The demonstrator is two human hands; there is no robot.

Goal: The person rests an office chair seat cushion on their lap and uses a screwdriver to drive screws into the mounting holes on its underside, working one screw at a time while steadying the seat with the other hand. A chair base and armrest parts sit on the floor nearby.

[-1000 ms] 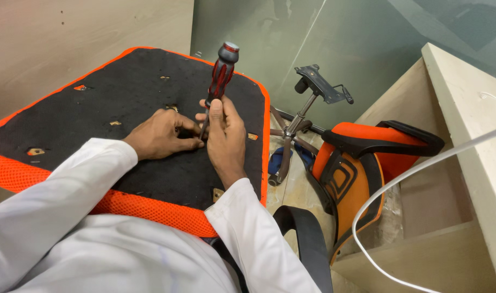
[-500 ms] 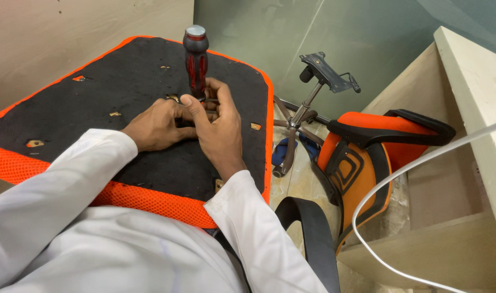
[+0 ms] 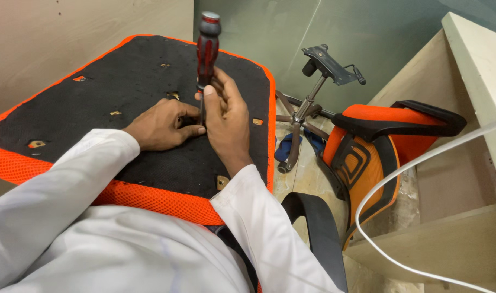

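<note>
White sleeves (image 3: 112,239) nearest, filling the bottom edge. Just beyond, an upturned seat (image 3: 96,97), black underside with orange mesh rim, near edge against the lap. Left hand (image 3: 164,125) flat on the black underside near its middle, fingers curled shut around the spot where the tip meets the seat; whatever sits under them hidden. Right hand (image 3: 226,116) touching the left, grip closed on the lower shaft and handle base of a screwdriver (image 3: 207,51). Screwdriver upright, red-and-black handle above both hands, tip down on the seat between them. Small mounting holes scattered over the underside toward its far and left edges. Right of the seat, on the floor: black armrest (image 3: 318,233), orange backrest (image 3: 367,157), white cable (image 3: 421,163) looping across. Farther off, chair base (image 3: 307,108) with its mounting plate tilted up, blue cloth (image 3: 286,149) beside it.
</note>
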